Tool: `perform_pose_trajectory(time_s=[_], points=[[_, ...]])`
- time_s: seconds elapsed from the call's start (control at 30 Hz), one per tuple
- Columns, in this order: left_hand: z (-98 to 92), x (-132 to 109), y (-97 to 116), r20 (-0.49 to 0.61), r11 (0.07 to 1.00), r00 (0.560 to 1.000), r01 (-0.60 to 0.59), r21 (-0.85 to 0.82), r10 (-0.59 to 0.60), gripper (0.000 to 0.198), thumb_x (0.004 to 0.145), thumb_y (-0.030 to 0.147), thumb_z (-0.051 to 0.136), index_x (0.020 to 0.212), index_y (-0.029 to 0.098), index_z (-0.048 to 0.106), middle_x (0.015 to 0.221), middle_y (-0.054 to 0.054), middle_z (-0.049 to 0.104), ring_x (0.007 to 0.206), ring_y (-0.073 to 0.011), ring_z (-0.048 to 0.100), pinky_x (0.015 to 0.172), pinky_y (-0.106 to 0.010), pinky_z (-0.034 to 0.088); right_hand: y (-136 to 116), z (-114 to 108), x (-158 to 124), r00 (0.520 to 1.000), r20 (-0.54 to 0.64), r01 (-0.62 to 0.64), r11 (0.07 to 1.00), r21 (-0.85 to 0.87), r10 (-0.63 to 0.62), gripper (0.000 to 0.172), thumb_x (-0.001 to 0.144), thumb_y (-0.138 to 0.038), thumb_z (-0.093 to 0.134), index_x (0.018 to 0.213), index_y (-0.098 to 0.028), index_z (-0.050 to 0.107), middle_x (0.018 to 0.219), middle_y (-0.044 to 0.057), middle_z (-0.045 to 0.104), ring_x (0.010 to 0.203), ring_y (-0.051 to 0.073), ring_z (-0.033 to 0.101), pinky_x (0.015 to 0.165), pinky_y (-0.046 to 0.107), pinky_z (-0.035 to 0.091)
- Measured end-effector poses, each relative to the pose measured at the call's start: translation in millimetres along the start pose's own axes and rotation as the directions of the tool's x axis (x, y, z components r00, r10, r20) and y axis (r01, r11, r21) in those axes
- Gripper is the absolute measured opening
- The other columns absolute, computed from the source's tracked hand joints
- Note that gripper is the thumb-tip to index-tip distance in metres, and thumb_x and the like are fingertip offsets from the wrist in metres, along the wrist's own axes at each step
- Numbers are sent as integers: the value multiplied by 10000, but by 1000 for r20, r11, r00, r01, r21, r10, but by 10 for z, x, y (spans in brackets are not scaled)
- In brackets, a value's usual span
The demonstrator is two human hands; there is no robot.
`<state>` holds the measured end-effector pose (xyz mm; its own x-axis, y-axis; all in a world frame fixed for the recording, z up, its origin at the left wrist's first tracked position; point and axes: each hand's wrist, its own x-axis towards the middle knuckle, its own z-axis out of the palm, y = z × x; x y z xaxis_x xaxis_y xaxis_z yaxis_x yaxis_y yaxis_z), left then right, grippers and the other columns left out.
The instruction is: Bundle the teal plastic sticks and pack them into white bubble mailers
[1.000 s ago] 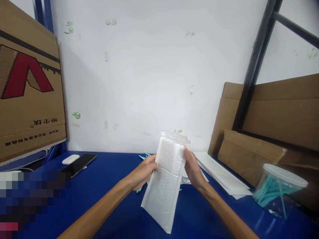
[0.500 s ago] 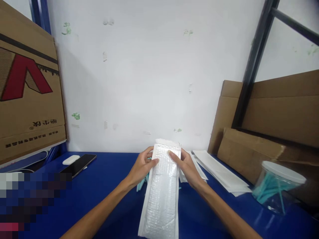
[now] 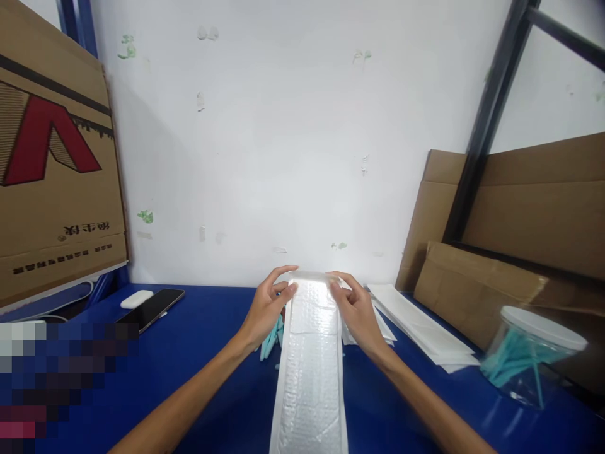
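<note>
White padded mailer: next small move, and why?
I'd probably run both thumbs inward along the top edge of the white padded mailer. The left hand and right hand hold it near opposite upper corners, thumbs on the near face, leaving the middle of that edge untouched. Whether it's sealed, I can't tell.

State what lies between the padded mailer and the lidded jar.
In the head view, the right hand and forearm, plus white packets on the blue table.
</note>
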<state>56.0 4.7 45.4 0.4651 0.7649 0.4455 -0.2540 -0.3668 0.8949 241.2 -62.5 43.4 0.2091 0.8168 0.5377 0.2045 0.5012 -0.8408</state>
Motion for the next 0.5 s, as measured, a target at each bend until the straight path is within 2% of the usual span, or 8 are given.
perform_pose_trajectory(time_s=[0.1,0.2,0.27,0.37,0.5], points=[[-4,-4,-11,8,1000,1000,-17,-13,17,285,896,418,629,1117,244,585,776,19,612,610,-126,549,582,-218,412,4,-32,8,1000,7,3,1000,27,-3,284,910,-435,585,1109,-241,641,582,-55,470,505,120,383,466,238,301],[-19,12,-41,6,999,1000,2,-34,-2,162,880,343,622,978,215,614,707,28,566,573,-115,505,547,-210,379,16,-74,23,1000,23,0,992,124,-3,174,884,-334,558,924,-215,678,598,-38,461,531,123,389,481,237,318],[-30,23,-54,29,994,999,44,-103,-41,151,881,331,581,946,202,622,646,31,527,540,-119,488,522,-214,362,26,-100,31,998,60,8,978,209,-21,217,868,-312,517,845,-191,694,606,-13,491,532,133,409,476,249,329],[-34,23,-47,54,983,996,83,-164,-75,201,887,367,546,915,184,625,587,34,495,506,-122,475,511,-223,354,36,-131,32,991,122,24,959,281,-61,301,849,-290,463,830,-160,734,642,35,572,559,163,483,509,279,379],[-22,16,-32,-46,999,998,36,-36,-37,234,814,382,694,883,165,638,610,40,514,530,-91,430,524,-204,317,56,-170,39,978,189,23,947,321,-88,372,839,-258,415,877,-138,766,697,76,633,627,199,561,560,305,432]])
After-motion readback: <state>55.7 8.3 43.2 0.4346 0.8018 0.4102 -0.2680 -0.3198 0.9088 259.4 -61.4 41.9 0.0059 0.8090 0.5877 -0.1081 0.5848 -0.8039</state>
